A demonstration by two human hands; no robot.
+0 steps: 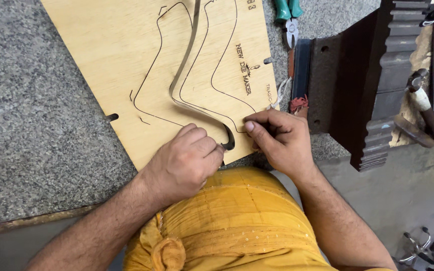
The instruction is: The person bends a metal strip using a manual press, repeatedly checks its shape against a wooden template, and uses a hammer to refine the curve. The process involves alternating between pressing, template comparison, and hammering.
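Grey granite counter (36, 115) carries a plywood board (121, 55) scored with curved outlines. I see my left hand (184, 163) pinching the hooked end of a bent steel strip (187, 60) standing in the board's groove, my right hand (280, 140) fingertips pressing beside it, green pliers (288, 17) beyond.
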